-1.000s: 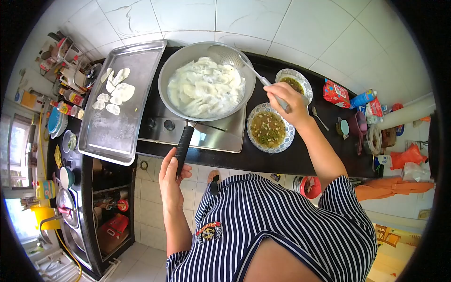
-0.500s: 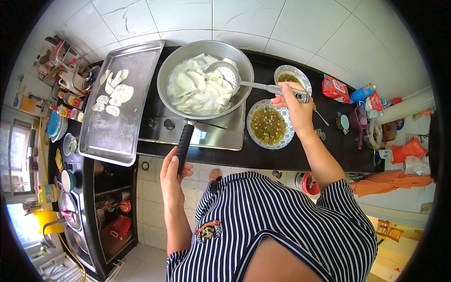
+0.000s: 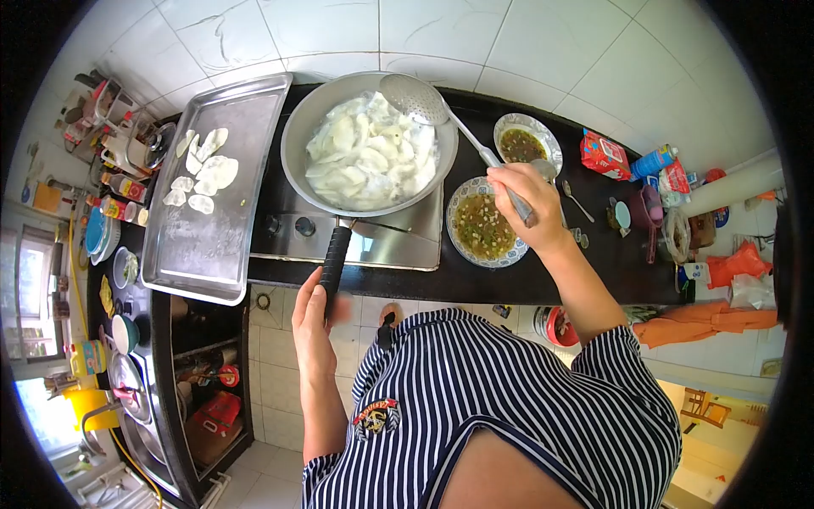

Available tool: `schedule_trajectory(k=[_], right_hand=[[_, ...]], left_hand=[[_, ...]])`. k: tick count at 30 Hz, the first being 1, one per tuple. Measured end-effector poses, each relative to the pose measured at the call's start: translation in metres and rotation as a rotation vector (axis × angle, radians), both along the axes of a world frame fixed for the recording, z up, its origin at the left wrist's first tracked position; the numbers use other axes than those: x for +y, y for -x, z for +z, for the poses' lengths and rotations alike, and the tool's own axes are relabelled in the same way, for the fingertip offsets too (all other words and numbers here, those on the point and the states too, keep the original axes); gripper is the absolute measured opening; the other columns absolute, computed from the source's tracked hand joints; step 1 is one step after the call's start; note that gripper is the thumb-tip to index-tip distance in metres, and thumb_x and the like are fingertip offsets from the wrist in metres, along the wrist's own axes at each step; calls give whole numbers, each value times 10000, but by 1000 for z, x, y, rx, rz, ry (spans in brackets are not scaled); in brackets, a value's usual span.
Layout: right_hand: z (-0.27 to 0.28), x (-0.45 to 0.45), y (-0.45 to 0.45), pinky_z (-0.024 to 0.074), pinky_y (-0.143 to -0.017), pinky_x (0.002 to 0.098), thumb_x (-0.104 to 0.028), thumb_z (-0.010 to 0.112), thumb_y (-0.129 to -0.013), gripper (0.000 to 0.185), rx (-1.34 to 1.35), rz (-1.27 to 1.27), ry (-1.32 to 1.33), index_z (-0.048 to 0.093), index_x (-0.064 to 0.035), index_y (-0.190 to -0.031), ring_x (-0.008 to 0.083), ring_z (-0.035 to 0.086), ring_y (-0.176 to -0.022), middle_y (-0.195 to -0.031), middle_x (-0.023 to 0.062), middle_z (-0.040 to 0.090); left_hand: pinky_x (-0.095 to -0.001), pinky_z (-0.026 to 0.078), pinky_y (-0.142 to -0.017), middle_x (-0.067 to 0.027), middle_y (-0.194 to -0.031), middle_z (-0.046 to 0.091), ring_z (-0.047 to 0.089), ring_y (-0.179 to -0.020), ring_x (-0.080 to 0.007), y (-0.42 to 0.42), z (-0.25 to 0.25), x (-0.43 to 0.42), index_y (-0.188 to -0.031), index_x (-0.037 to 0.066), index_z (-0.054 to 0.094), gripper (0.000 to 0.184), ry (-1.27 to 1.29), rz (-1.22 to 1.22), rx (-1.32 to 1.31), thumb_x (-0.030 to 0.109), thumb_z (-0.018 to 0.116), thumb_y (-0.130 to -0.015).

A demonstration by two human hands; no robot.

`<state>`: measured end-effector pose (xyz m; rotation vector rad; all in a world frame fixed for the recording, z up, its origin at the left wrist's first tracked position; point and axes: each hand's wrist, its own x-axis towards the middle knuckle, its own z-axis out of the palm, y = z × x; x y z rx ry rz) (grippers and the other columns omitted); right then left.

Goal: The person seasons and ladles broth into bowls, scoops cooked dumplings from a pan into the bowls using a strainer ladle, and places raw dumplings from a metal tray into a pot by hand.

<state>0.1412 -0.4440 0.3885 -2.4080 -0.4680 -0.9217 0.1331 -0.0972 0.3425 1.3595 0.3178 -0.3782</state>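
Many pale dumplings (image 3: 369,153) fill a pan (image 3: 294,153) beyond the left hand (image 3: 314,318), which curls loosely around its black handle (image 3: 336,257). The right hand (image 3: 530,204) is wrapped around a slotted ladle (image 3: 415,99) whose perforated head hangs over the pan, ahead and to the left. A patterned bowl of soup (image 3: 453,222) sits just beside that hand, on its near left.

The person's left hand (image 3: 314,321) grips the black ribbed handle (image 3: 337,259) of a round grey metal pan (image 3: 293,161), filled with pale, flat dumplings (image 3: 365,157) in whitish liquid. The right hand (image 3: 527,202) grasps a grey-handled, perforated metal skimmer (image 3: 414,99), its head over the pan's far-right rim. Two blue-and-white patterned bowls (image 3: 453,229) of brown broth stand right of the pan on the black desk (image 3: 390,288); left lies a rectangular silver metal tray (image 3: 199,250) bearing white dough pieces (image 3: 219,173).
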Motion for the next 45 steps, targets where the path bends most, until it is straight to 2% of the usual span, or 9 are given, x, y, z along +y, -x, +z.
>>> schedule_trajectory(k=[10, 17, 20, 21, 23, 32, 35, 39, 45], right_hand=[[-11, 3, -13, 529, -639, 323, -3, 703, -795, 342, -41, -9, 46, 622, -88, -1116, 262, 648, -744, -942, 123, 630], [-27, 10, -24, 526, -634, 322, -2, 697, -804, 333, -9, -43, 64, 628, -99, -1115, 253, 646, -735, -952, 117, 638], [-27, 16, -17, 512, -640, 268, 12, 640, -855, 162, 51, -187, -431, 666, -1, -1014, 150, 665, -755, -870, 111, 678], [-25, 17, -15, 531, -630, 254, -33, 628, -893, 132, 128, -231, -659, 658, 25, -1007, 141, 673, -723, -873, 94, 681], [-10, 25, -12, 551, -606, 247, -90, 612, -924, 149, 161, -279, -872, 652, 32, -999, 151, 680, -666, -858, 91, 680], [-17, 37, -18, 563, -570, 266, -169, 604, -942, 225, 293, -263, -1098, 634, 41, -1018, 183, 687, -647, -832, 118, 671], [-25, 48, -23, 571, -585, 277, -198, 597, -949, 255, 344, -247, -1121, 634, 40, -1034, 203, 695, -664, -856, 140, 673], [-33, 61, -34, 562, -558, 277, -194, 611, -929, 239, 386, -177, -1290, 616, 35, -1000, 198, 687, -630, -833, 113, 662], [-34, 65, -35, 579, -577, 286, -190, 628, -892, 250, 373, -210, -1439, 612, 43, -983, 220, 696, -630, -800, 161, 675]], left_hand=[[-150, 319, -542, 45, -964, 625, 499, -696, 16, -1, 4, -4, -1289, 69, 577, 370, -63, 21, -6, 246, 487, -977], [-162, 399, -617, 19, -997, 626, 538, -759, -18, -1, -2, 2, -1292, 51, 567, 379, -33, -19, -32, 252, 489, -981], [-187, 438, -687, -3, -1036, 629, 563, -821, -50, -1, -3, 2, -1297, 42, 559, 385, -38, -21, -24, 253, 487, -983], [-194, 443, -702, -9, -1047, 630, 568, -837, -57, -1, -5, 2, -1298, 40, 556, 385, -38, -17, -24, 252, 485, -984], [-202, 448, -717, -14, -1058, 631, 573, -853, -65, -2, -5, 3, -1299, 39, 554, 386, -37, -16, -24, 251, 482, -985], [-223, 456, -728, -13, -1054, 628, 570, -859, -71, -2, -3, 3, -1302, 56, 557, 400, -59, -23, -12, 279, 487, -977], [-225, 410, -751, 16, -1000, 617, 546, -809, -64, -1, 1, 1, -1325, 63, 535, 420, -38, -26, -18, 284, 499, -970], [-224, 457, -705, -1, -1005, 622, 564, -791, -67, -1, -2, 2, -1314, 58, 549, 411, -47, -30, -34, 284, 481, -978], [-239, 462, -706, 5, -978, 617, 569, -768, -74, -1, -3, 5, -1323, 70, 546, 413, -71, -62, -41, 291, 478, -981]])
